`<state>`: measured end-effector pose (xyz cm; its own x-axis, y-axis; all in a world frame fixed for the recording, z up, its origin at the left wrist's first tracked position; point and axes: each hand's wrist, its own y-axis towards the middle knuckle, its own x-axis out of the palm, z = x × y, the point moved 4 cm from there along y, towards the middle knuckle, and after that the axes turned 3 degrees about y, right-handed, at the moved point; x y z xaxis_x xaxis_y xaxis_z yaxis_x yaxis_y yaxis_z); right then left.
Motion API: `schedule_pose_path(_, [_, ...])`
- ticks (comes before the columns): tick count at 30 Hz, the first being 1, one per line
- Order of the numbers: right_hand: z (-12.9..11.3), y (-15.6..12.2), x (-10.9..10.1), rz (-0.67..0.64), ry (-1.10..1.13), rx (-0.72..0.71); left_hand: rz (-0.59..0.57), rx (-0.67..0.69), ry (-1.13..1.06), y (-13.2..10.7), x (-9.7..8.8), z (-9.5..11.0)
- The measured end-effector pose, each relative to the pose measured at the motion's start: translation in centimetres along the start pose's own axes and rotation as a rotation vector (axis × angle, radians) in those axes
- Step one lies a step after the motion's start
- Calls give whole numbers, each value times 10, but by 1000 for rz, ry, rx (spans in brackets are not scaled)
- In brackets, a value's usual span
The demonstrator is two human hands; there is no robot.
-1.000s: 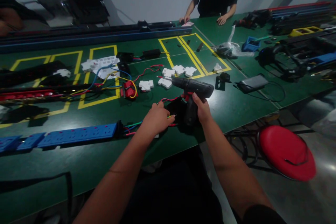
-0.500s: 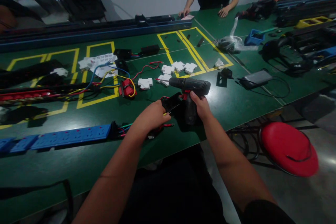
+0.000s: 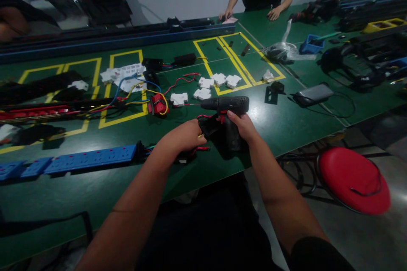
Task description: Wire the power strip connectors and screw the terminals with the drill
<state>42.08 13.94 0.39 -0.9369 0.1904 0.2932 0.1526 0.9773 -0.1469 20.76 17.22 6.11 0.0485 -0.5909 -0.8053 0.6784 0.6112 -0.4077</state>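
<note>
Right hand [image 3: 243, 125]: wrapped round the handle of the black cordless drill [image 3: 225, 103], fingers near the red trigger. Drill sits over the near side of the green table [image 3: 270, 131], bit [image 3: 192, 104] pointing left. Left hand [image 3: 182, 137]: fingers curled in at the left end of a black casing [image 3: 210, 125], which lies between that hand and the drill handle. A yellow wire end [image 3: 201, 136] pokes out by my left thumb; can't tell whether I pinch the wire, the casing or both.

Risks, my judgement. Bit tip is right by a white module [image 3: 179, 99], contact unclear; if I squeeze the trigger by accident, it could scuff the module or knock it aside. Left knuckles sit just below the bit, so a downward tilt of the drill could catch skin. Casing is dark, seating hidden; loose left fingers could let it twist under a driving load. Red-tipped leads [image 3: 203, 148] lie close under the left hand and could get trapped under the casing or snag on the drill base. They seem to run towards the blue socket strip [image 3: 92, 159], join hidden by my hand; a hard pull might strain a connection. Drill looks top-heavy, so a slack right grip could let its nose drop.
</note>
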Motion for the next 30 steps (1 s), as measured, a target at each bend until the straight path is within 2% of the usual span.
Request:
schedule_pose_path(6, [2,1,-2,-29,-20,16,58,10,235,6,14,-8])
schedule_pose_path(11, [2,3,-6,-38,-73,9,77,-14,166,8,20,-12])
schedule_pose_path(22, [3,5,-11,-75,-136,26,119,-25,107,8,17,-15])
schedule_pose_path(30, [4,4,-12,-62,-144,31,116,-33,150,8,10,-15])
